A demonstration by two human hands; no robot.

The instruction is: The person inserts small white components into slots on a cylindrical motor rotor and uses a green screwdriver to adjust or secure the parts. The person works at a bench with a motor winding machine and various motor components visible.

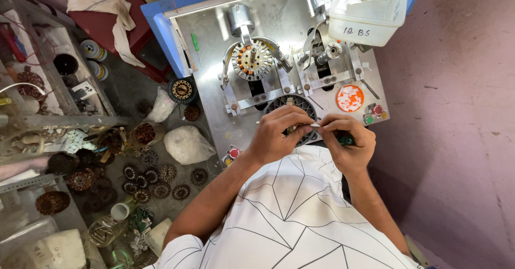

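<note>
Stator, a dark ring of slotted laminations, sits in a fixture at the lower middle of the metal surface, mostly covered by both hands. Left hand lies over its near rim, fingers curled and pinched around a small pale strip just at the ring's right edge. Right hand meets it from the right, thumb and forefinger closed on the same strip, with a dark green tool handle tucked under its palm; how the tool's tip stands I cannot tell.

The step in hand looks like seating an insulating strip into a slot of the ring. The next move seems to call for fine alignment of strip to slot and a steady push, with the left hand bracing the ring.

Above, at upper centre, a second stator with orange inserts sits under a round head. An orange dish of white slips lies to the right, near red and green buttons. A clear tub stands at the upper right. At lower left, on the floor, lie many dark rotors and a white bag.
</note>
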